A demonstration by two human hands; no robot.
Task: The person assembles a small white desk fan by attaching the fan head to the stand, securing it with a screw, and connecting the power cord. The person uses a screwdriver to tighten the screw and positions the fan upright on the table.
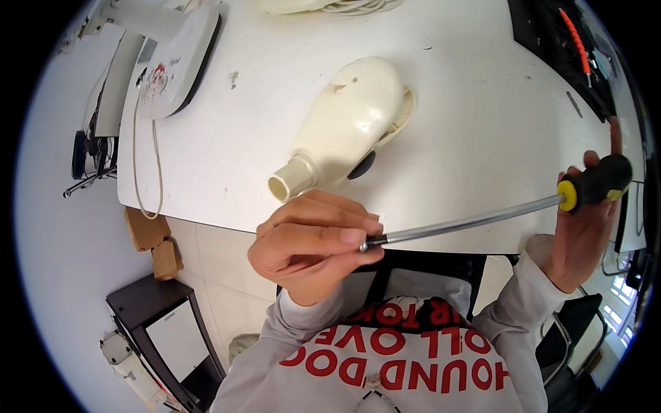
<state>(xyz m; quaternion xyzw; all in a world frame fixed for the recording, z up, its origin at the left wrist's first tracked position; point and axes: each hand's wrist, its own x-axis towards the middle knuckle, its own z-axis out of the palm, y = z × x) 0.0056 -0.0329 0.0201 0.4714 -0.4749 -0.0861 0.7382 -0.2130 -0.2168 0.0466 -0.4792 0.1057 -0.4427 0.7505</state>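
A long screwdriver (475,221) is held level above the table's front edge, its steel shaft pointing left. My right hand (582,234) is closed around its black and yellow handle (597,184), with one finger extended upward. With thumb and fingers pinched at the black tip, my left hand (317,241) holds a tiny silver piece (363,247) that looks like a screw; most of it is hidden. Just beyond the left hand, a cream plastic appliance housing (354,110) lies on the white table (468,117), its round tube opening toward me and a shell part slightly apart along its right side.
A white device with a flat base (182,69) and cable stands at the far left. Another cream part with coiled cord (358,7) is at the back. A black tray (551,41) with an orange-handled tool (575,41) lies far right. A dark stand (155,303) is lower left.
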